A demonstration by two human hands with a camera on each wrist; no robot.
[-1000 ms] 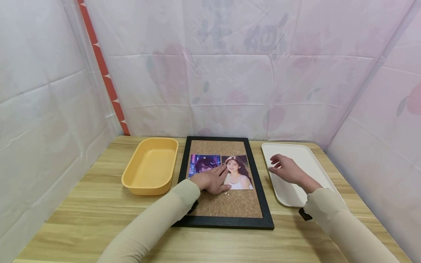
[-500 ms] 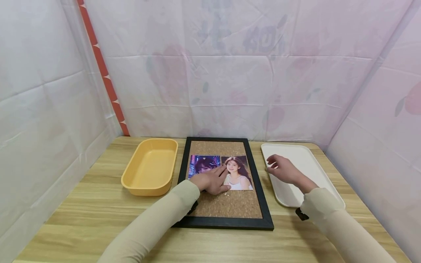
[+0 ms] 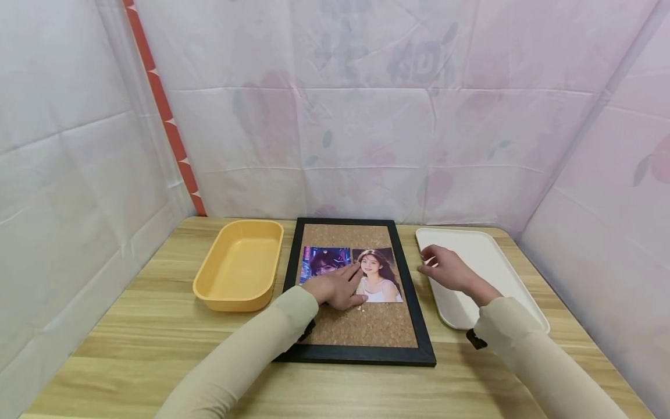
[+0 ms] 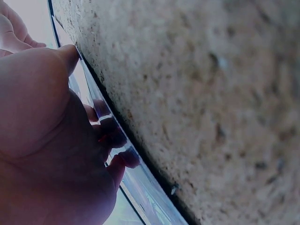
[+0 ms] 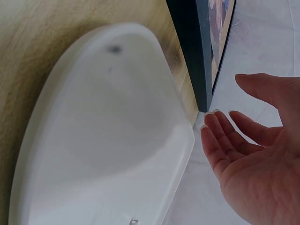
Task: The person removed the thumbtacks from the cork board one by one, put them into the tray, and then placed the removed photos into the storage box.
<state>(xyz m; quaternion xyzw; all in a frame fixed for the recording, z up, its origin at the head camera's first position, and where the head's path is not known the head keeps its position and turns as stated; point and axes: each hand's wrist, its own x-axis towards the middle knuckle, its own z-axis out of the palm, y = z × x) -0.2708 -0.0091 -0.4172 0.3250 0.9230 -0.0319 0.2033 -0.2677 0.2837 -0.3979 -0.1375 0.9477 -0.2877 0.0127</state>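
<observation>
My left hand lies palm down on the framed cork board, its fingers extended over two photo prints. Beneath it, the purple-blue print is partly covered; a small pale dot shows near its top. The fingertips reach the edge of the portrait print beside it. In the left wrist view, bent fingers press against a glossy print standing slightly off the cork. My right hand hovers over the left edge of a white tray. The right wrist view shows its thumb and loosely curved fingers apart, holding nothing.
A yellow plastic bin stands left of the board. On the white tray, a tiny clear object shows in the right wrist view. Fabric sheets wall in the wooden table at the back and both sides.
My right hand has drifted slightly left, toward the board's frame. The left hand has stayed in place on the prints.
</observation>
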